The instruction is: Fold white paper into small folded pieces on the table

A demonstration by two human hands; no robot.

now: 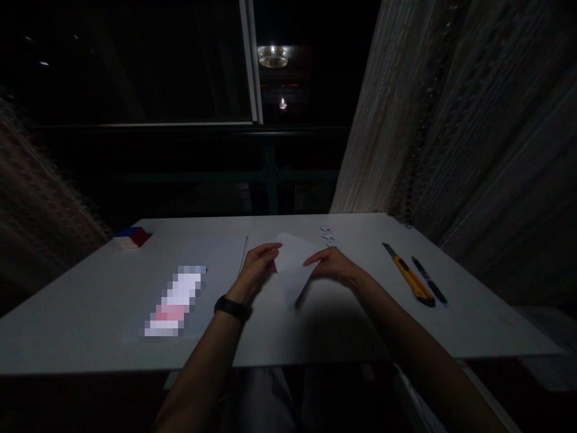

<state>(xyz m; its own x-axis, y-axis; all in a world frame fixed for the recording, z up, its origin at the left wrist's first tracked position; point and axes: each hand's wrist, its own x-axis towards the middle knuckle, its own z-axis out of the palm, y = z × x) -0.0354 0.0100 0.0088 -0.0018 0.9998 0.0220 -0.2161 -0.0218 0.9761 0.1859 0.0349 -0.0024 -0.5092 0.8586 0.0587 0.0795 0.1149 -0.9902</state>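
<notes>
We see the curtain (367,138) hanging behind the table (81,313), whose pale top gives us a flat, if dim, place to work. Sheets (225,282) lie at left, with a glowing screen (174,300) on them, perhaps so we can glance at it; its content is blurred out. The paper (293,264) is between our hands, mid-table, probably to keep both edges in reach. Our left hand (259,264) pinches its left edge, finger and thumb nearly together; our right hand (333,264) holds the opposite edge, seemingly to steady it. The cutter (410,278) and pen (429,280) lie at right, likely parked out of the way. The block (131,236) sits far left; the slips (330,236) lie beyond our right hand.
</notes>
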